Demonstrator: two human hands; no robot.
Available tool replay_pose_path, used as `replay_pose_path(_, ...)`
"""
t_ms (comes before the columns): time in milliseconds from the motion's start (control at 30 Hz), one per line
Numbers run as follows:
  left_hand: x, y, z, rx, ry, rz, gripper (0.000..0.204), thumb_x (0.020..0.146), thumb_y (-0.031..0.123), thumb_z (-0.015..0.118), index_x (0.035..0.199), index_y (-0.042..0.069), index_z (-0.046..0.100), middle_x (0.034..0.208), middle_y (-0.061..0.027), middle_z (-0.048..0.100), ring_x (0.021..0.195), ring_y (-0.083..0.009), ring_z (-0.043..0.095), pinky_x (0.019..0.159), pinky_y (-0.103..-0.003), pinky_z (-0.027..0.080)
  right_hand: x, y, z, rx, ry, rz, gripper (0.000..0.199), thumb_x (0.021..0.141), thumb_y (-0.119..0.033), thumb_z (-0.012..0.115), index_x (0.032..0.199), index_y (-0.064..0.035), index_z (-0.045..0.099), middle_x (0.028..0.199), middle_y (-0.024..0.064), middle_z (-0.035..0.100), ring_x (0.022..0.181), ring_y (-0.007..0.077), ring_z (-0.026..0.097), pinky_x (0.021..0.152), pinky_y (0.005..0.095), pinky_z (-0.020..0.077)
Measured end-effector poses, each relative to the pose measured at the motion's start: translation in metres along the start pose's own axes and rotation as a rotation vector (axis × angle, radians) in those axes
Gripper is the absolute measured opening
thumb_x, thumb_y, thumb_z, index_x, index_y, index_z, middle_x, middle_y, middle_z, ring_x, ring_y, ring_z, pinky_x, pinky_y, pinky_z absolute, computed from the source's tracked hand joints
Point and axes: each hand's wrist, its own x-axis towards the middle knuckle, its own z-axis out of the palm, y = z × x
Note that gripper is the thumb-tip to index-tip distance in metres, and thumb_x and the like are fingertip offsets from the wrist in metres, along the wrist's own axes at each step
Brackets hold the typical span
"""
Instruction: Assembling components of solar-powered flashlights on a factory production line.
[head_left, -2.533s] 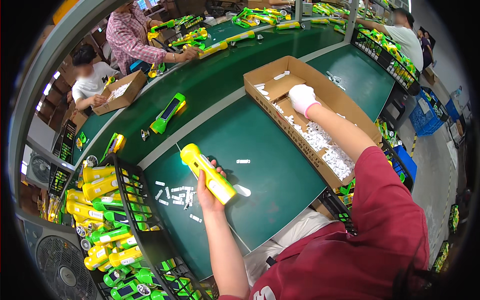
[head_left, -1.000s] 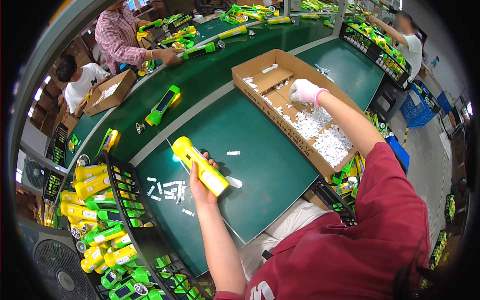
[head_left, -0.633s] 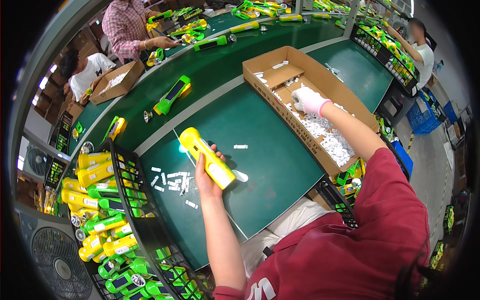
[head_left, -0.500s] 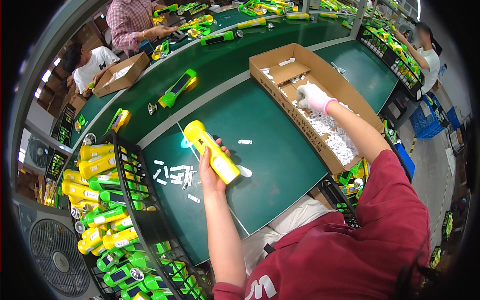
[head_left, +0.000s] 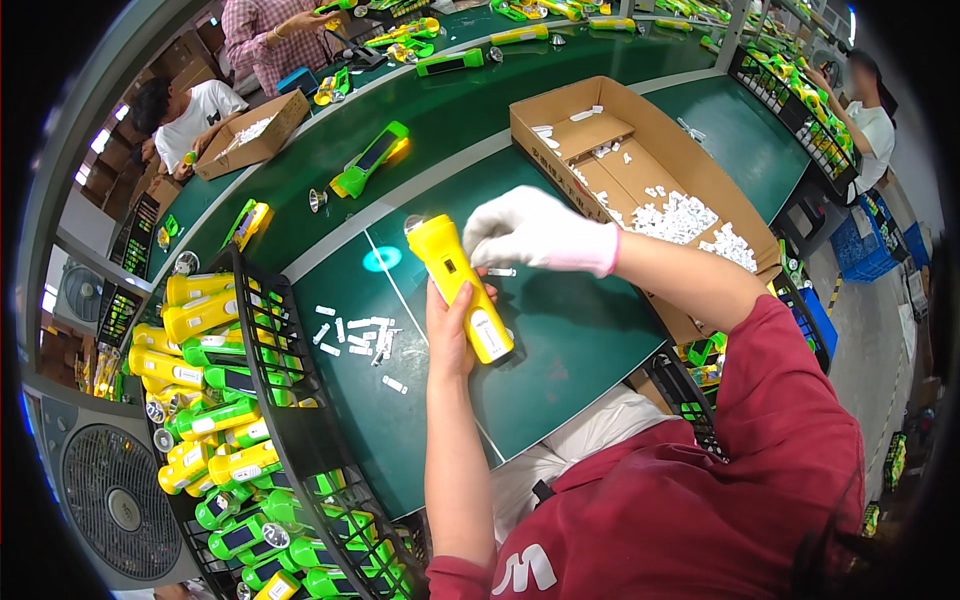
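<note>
My left hand (head_left: 447, 335) grips a yellow flashlight (head_left: 462, 290) by its lower body and holds it tilted over the green table (head_left: 570, 345), lens end pointing up and to the left. My right hand (head_left: 535, 232), in a white glove, rests with bunched fingers against the flashlight's upper right side. Whatever its fingertips hold is hidden. A long cardboard box (head_left: 640, 110) with a heap of small white parts (head_left: 685, 215) lies to the right. Several loose white parts (head_left: 355, 335) are scattered on the table left of the flashlight.
A black wire basket (head_left: 290, 400) at my left holds several yellow and green flashlights (head_left: 200, 320). A green flashlight (head_left: 370, 160) lies on the belt behind the table. Other people (head_left: 190, 105) work at the far side. A fan (head_left: 115, 500) stands at lower left.
My right hand has left the cardboard box and come across to the flashlight. My left hand has kept hold of the flashlight, which has barely moved.
</note>
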Motion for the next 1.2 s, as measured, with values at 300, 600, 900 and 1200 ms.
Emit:
replay_pose_path(300,0.002,-0.005,-0.003,0.093,0.016,-0.002,0.046,0.085,0.016,0.058,0.124,0.009,0.035,0.1,-0.0072,0.053,0.082,-0.0163,0.059,0.071,-0.03,0.051,0.014,0.035,0.025,-0.03,0.11,-0.009,0.017,0.078,-0.012,0.061,0.088,0.0014,0.062,0.08,0.0072,0.059,0.068,0.0114,0.058,0.062,0.0243,0.0473)
replay_pose_path(600,0.004,-0.004,-0.003,0.125,0.01,0.037,0.041,0.083,0.013,0.06,0.116,0.008,0.038,0.096,-0.0051,0.054,0.083,-0.0148,0.057,0.072,-0.028,0.047,0.015,0.033,0.04,-0.348,0.296,-0.091,0.017,0.075,-0.014,0.063,0.082,0.0001,0.059,0.08,0.0099,0.058,0.073,0.0187,0.061,0.066,0.0286,0.0489)
replay_pose_path(900,0.002,-0.003,-0.002,0.12,0.011,0.03,0.04,0.084,0.012,0.059,0.116,0.008,0.037,0.096,-0.0057,0.054,0.082,-0.015,0.057,0.072,-0.027,0.047,0.02,0.034,0.034,-0.213,0.237,0.115,0.028,0.074,-0.014,0.066,0.093,0.0015,0.053,0.087,0.012,0.059,0.078,0.0185,0.061,0.07,0.0299,0.0493)
replay_pose_path(1200,-0.002,-0.005,-0.001,0.097,-0.062,0.02,0.046,0.086,0.012,0.055,0.125,0.009,0.033,0.101,-0.0081,0.053,0.082,-0.0178,0.059,0.072,-0.031,0.05,0.023,0.056,0.037,0.136,0.093,0.094,0.058,0.078,-0.013,0.062,0.127,0.002,0.034,0.113,0.0154,0.054,0.103,0.0194,0.055,0.088,0.0301,0.0439)
